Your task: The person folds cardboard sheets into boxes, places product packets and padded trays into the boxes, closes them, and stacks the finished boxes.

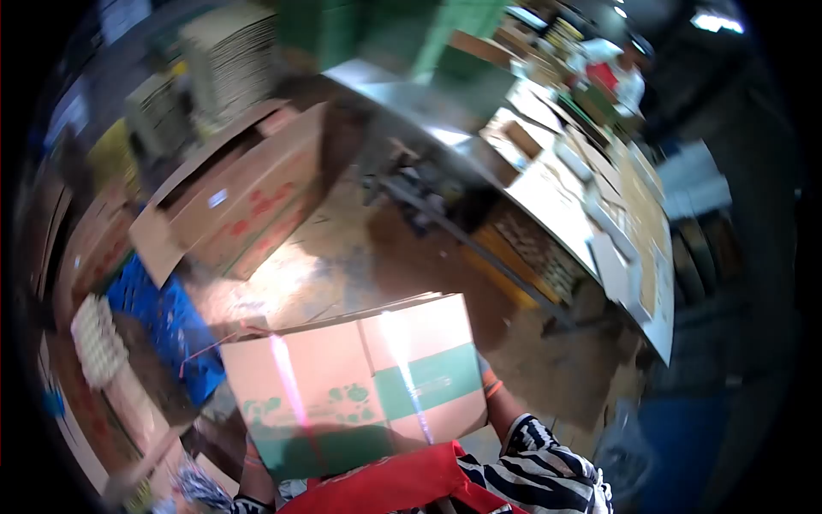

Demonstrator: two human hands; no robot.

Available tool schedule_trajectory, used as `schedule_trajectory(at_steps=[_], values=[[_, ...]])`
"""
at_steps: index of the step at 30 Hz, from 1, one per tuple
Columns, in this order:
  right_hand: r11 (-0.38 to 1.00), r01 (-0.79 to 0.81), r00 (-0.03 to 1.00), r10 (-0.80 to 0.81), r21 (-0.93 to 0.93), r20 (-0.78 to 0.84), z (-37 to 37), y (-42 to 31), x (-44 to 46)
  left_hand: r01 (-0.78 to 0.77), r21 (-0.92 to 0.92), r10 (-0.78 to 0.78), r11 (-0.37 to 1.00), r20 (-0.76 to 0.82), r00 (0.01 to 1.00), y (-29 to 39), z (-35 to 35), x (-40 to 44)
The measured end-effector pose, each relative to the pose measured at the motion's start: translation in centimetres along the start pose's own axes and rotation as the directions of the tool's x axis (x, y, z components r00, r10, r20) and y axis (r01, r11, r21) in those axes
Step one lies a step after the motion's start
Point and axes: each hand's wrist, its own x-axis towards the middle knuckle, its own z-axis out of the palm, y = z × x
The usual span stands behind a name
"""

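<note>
A bundle of flattened cardboard (342, 377), pinkish tan with green print and two shiny straps, is held up in front of my body. My right hand (490, 378), with orange at the fingers, presses against its right edge, fingers mostly hidden behind it. At the lower left edge my left hand (255, 458) is against the bundle, its fingers hidden. Below the bundle are a red apron (394, 481) and a black-and-white striped sleeve (548, 467).
An open brown carton (257, 201) stands on the floor at left, near a blue plastic crate (163, 317) and egg trays (98, 343). A long table (548, 201) with cardboard pieces runs along the right. A person (629, 81) is at its far end.
</note>
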Motion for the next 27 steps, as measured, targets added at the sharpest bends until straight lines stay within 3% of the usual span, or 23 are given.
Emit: schedule_trajectory(at_steps=[1,2,5,8,9,11,13,15,16,17,19,20,22,23,26,27], values=[[0.997,0.06,0.995,-0.055,0.057,-0.08,-4.5,-2.1,-3.1,0.044,0.048,-0.047,0.998,0.069,0.997,-1.4,3.0,1.9],[0.977,0.199,0.98,-0.196,-0.084,0.042,-6.5,1.6,6.0,0.052,0.101,-0.064,0.994,0.126,0.99,-1.1,2.8,6.0],[0.954,0.282,0.944,-0.258,0.099,-0.207,-18.3,-4.4,-8.6,0.154,0.198,-0.199,0.968,0.235,0.951,-5.3,13.3,8.6],[0.899,0.344,0.926,-0.278,0.273,-0.254,-27.3,-12.4,-18.1,0.196,0.287,-0.279,0.938,0.289,0.916,-11.3,24.5,12.4],[0.88,0.339,0.938,-0.292,0.332,-0.185,-26.6,-9.6,-3.6,0.175,0.325,-0.274,0.929,0.289,0.917,-10.5,24.8,18.0],[0.843,0.427,0.9,-0.359,0.329,-0.248,-31.7,-15.3,-10.9,0.2,0.364,-0.312,0.91,0.284,0.906,-14.1,32.0,21.0],[0.817,0.503,0.854,-0.421,0.282,-0.305,-36.0,-22.1,-12.2,0.189,0.41,-0.322,0.892,0.284,0.903,-18.0,40.8,24.6],[0.825,0.414,0.908,-0.341,0.385,-0.244,-38.3,-28.9,-13.9,0.165,0.456,-0.322,0.874,0.291,0.901,-20.8,49.7,29.1],[0.823,0.405,0.911,-0.325,0.398,-0.255,-34.3,-28.0,0.1,0.125,0.489,-0.292,0.863,0.282,0.914,-18.1,49.2,35.8],[0.815,0.443,0.883,-0.325,0.373,-0.339,-34.9,-30.8,-2.8,0.122,0.505,-0.293,0.855,0.275,0.916,-18.6,51.7,36.4],[0.737,0.429,0.903,-0.334,0.522,-0.271,-37.3,-34.3,-1.8,0.108,0.534,-0.271,0.839,0.238,0.933,-19.1,54.9,36.6],[0.813,0.466,0.88,-0.385,0.349,-0.278,-38.9,-35.1,-0.9,0.103,0.549,-0.257,0.83,0.213,0.943,-19.2,55.9,36.0],[0.846,0.436,0.883,-0.337,0.307,-0.326,-40.6,-37.7,0.1,0.082,0.574,-0.219,0.815,0.173,0.96,-18.7,57.4,35.7],[0.819,0.34,0.929,-0.217,0.462,-0.3,-36.2,-37.1,12.8,0.061,0.589,-0.175,0.806,0.139,0.975,-15.2,54.5,40.3],[0.828,0.383,0.901,-0.237,0.409,-0.364,-40.0,-37.1,12.3,0.061,0.626,-0.143,0.777,0.082,0.986,-15.1,56.1,39.0],[0.904,0.356,0.881,-0.239,0.237,-0.409,-40.4,-38.2,10.6,0.065,0.635,-0.136,0.77,0.064,0.989,-15.0,56.7,38.5]])
